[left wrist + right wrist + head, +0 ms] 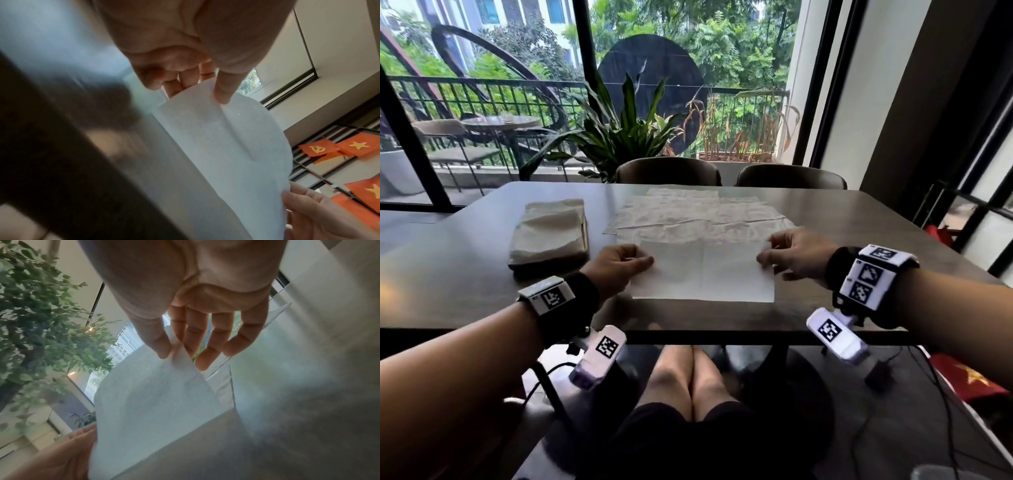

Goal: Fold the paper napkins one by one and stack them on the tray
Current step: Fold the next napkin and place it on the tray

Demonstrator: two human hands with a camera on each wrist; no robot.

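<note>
Head view: my left hand and right hand each pinch a far corner of the napkin at the tabletop's near edge, lifting it to fold evenly.

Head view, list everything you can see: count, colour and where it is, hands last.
napkin: one, white, near table edge, pinched at both ends
spread napkins: several, white, table centre, overlapping
folded stack: one pile, off-white, on tray at left
tray: one, dark, left of the napkin
table: one, dark grey
chairs: two, dark, far side
plant: one, green, behind chairs
left hand: pinches napkin's left end
right hand: pinches napkin's right end
</note>
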